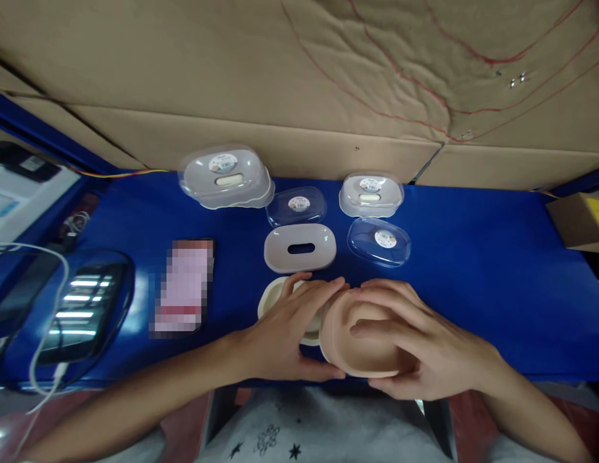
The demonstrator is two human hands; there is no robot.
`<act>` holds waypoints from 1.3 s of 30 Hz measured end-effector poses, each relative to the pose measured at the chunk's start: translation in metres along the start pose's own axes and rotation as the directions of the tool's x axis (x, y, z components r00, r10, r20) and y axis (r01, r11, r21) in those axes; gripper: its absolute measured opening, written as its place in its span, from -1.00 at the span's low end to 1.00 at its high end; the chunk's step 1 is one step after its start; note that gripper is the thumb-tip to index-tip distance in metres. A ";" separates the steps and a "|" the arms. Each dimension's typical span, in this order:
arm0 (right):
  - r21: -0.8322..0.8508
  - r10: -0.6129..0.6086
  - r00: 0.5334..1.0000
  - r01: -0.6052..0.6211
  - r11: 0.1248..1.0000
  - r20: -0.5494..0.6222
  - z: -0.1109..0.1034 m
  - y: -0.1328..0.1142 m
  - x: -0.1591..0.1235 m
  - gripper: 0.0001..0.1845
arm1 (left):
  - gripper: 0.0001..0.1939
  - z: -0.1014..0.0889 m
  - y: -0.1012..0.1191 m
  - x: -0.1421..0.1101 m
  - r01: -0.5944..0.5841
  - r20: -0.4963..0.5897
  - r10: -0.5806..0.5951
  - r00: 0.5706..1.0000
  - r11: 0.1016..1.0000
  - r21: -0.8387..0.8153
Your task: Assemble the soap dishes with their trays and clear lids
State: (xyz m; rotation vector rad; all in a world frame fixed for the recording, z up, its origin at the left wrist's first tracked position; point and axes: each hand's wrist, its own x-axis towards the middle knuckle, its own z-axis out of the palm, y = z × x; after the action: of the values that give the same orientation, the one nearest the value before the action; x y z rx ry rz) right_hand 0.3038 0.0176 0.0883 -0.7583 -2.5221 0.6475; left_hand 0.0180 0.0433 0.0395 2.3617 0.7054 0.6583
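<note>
A peach-coloured oval soap dish (345, 344) is tilted between my two hands near the table's front edge. My right hand (419, 341) grips it from the right, with fingers reaching into its hollow and the thumb low on the rim. Thumb and fingers of my left hand (289, 328) close around its left side. Under my left hand lies a cream oval dish (269, 301), partly covered. Just behind is a pale oval tray (277, 247) with a dark slot in its middle. Two clear plastic lids (311, 215) (361, 244) with round labels lie beyond.
Clear-lidded pale dishes stand at the back, a larger stack (197, 183) on the left and a smaller one (350, 202) on the right. A phone (183, 289) and a black device (82, 308) with white cable occupy the left. A cardboard wall (231, 135) borders the blue table (473, 257).
</note>
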 end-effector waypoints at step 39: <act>-0.072 0.215 0.976 -0.216 0.974 -0.029 -0.007 0.059 -0.009 -0.49 | -0.28 0.025 0.008 -0.008 -0.348 0.290 0.220 0.931 0.772 0.532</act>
State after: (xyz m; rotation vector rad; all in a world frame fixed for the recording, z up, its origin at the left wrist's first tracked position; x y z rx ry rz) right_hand 0.3371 0.0580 0.0597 -1.0714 -2.4775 0.6138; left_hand 0.0291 0.0233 0.0250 3.0951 0.4929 0.3199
